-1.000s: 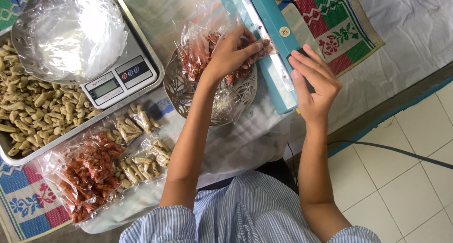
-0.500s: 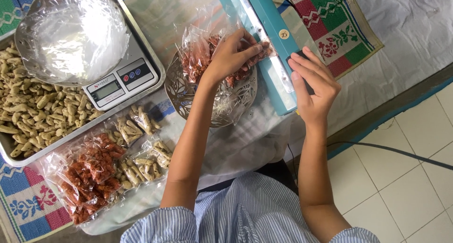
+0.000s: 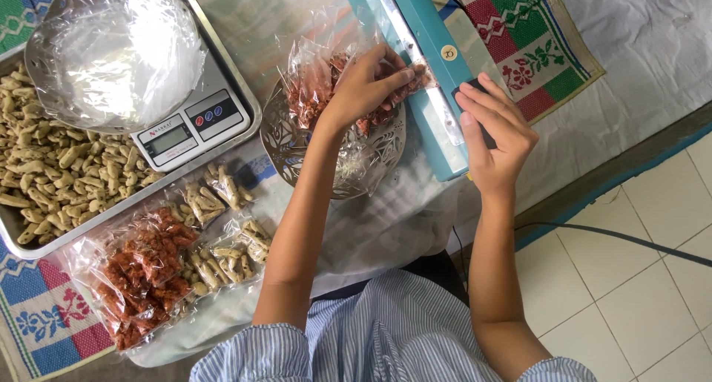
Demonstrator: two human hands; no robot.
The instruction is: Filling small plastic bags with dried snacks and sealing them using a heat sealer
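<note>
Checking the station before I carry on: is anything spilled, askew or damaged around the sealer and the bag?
Nothing stands out. The left hand holds the bag of red snacks at the teal sealer; the right hand rests on its arm. No spill shows.

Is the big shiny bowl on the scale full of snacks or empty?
Empty of snacks. The metal bowl on the scale shows only clear plastic lining inside; the pale snacks lie beside it in the tray.
</note>
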